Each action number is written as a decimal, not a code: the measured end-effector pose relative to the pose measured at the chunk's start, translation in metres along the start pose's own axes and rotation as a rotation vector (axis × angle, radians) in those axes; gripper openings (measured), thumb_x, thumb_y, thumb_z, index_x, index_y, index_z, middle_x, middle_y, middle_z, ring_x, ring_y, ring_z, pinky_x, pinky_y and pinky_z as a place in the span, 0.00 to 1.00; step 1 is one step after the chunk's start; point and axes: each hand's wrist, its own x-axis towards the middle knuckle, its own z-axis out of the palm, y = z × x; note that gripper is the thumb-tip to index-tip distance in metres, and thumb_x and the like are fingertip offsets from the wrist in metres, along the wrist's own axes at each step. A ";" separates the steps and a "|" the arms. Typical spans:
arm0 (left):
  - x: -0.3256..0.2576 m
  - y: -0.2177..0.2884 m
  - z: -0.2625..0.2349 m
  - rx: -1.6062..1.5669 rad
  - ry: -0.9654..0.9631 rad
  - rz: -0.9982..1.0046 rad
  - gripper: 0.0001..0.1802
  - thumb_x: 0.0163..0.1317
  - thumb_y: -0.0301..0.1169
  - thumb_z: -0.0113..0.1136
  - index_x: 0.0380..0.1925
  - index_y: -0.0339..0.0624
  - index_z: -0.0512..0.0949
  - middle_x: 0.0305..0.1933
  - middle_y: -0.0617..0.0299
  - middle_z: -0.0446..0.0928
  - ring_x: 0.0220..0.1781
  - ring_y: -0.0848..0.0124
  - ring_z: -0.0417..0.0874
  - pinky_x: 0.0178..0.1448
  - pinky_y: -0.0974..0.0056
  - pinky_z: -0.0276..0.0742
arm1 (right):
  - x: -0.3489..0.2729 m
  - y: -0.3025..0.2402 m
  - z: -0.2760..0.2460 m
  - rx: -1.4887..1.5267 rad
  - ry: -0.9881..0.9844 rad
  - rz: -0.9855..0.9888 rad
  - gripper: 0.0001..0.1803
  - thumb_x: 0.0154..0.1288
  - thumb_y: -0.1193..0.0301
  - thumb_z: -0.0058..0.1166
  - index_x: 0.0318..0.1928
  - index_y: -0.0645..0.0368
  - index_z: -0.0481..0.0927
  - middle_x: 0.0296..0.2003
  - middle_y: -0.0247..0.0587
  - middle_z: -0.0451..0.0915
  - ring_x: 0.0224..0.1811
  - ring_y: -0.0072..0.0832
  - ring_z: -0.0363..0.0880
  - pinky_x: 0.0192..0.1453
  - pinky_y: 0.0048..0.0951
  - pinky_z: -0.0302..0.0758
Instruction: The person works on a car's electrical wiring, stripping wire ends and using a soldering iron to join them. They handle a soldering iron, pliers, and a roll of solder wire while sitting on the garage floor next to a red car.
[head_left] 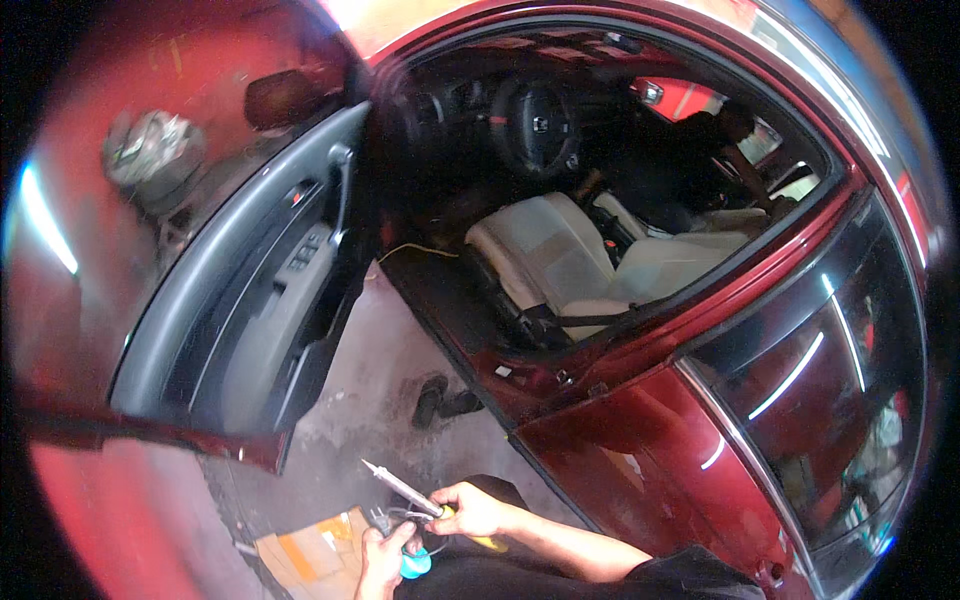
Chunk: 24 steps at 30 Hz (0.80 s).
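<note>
My right hand [474, 508] is closed round the yellow handle of a soldering iron [403, 490]. The iron's metal shaft and pointed tip slant up to the left, toward the open car door. Just beside it, my left hand [379, 562] is closed on a grey power plug [380, 519] with its prongs up, and a thin cord loops between the two hands. A small round turquoise thing [415, 564] shows at the left hand's fingers; its kind is unclear. Both hands are low in front of me, above the floor.
A dark red car stands with its front door [235, 300] swung out on the left. Inside are a beige seat [545, 245], a steering wheel [535, 125] and a person in dark clothing [680, 165]. A yellow cord [415, 247] crosses the sill. Cardboard [315, 555] lies below.
</note>
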 end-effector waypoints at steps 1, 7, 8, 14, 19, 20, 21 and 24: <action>0.011 0.017 0.004 0.052 0.082 -0.013 0.03 0.58 0.22 0.62 0.28 0.34 0.77 0.20 0.61 0.75 0.19 0.71 0.75 0.23 0.66 0.70 | 0.010 -0.005 -0.010 -0.103 0.026 0.052 0.13 0.59 0.75 0.64 0.45 0.63 0.81 0.34 0.28 0.80 0.39 0.15 0.74 0.45 0.21 0.72; 0.114 0.035 -0.011 0.296 0.288 0.122 0.03 0.56 0.25 0.58 0.27 0.36 0.78 0.22 0.61 0.75 0.20 0.71 0.76 0.21 0.65 0.71 | 0.064 -0.021 -0.033 -0.212 0.239 -0.347 0.13 0.55 0.69 0.65 0.33 0.64 0.77 0.28 0.35 0.74 0.34 0.22 0.71 0.40 0.28 0.70; 0.133 0.032 -0.009 0.355 0.299 0.182 0.03 0.56 0.26 0.59 0.28 0.37 0.77 0.23 0.61 0.75 0.21 0.71 0.77 0.22 0.65 0.72 | 0.073 -0.012 -0.047 -0.276 0.288 -0.460 0.13 0.54 0.67 0.65 0.32 0.63 0.76 0.28 0.37 0.72 0.33 0.23 0.71 0.39 0.29 0.70; 0.126 0.086 0.026 0.403 0.259 0.086 0.16 0.57 0.40 0.67 0.42 0.44 0.79 0.37 0.56 0.84 0.31 0.59 0.82 0.40 0.55 0.79 | 0.121 -0.055 -0.129 -0.173 0.575 -0.193 0.14 0.53 0.68 0.64 0.32 0.64 0.74 0.26 0.40 0.71 0.30 0.23 0.69 0.34 0.31 0.69; 0.110 0.190 0.149 0.679 0.389 0.161 0.10 0.62 0.34 0.61 0.34 0.37 0.82 0.30 0.60 0.81 0.30 0.70 0.80 0.36 0.64 0.76 | 0.151 -0.062 -0.153 -0.266 0.502 -0.265 0.10 0.55 0.71 0.61 0.34 0.63 0.77 0.24 0.38 0.74 0.29 0.23 0.72 0.34 0.30 0.71; 0.130 0.175 0.146 0.167 0.499 0.280 0.06 0.53 0.27 0.62 0.25 0.36 0.77 0.20 0.64 0.74 0.21 0.74 0.75 0.24 0.68 0.69 | 0.159 -0.063 -0.156 -0.022 0.400 -0.179 0.06 0.56 0.74 0.61 0.34 0.62 0.79 0.26 0.34 0.79 0.30 0.23 0.76 0.35 0.28 0.74; 0.148 0.161 0.085 0.561 0.476 0.369 0.10 0.53 0.29 0.66 0.32 0.35 0.80 0.25 0.59 0.78 0.25 0.68 0.79 0.29 0.64 0.75 | 0.170 -0.049 -0.161 0.271 0.341 -0.139 0.06 0.56 0.77 0.62 0.35 0.62 0.81 0.30 0.33 0.82 0.32 0.23 0.79 0.38 0.28 0.77; 0.168 0.157 0.103 0.373 0.428 0.260 0.12 0.65 0.31 0.57 0.47 0.41 0.78 0.35 0.65 0.77 0.28 0.75 0.76 0.29 0.69 0.72 | 0.181 -0.056 -0.189 0.403 0.250 -0.213 0.06 0.53 0.77 0.64 0.33 0.61 0.83 0.30 0.33 0.83 0.30 0.22 0.79 0.37 0.28 0.78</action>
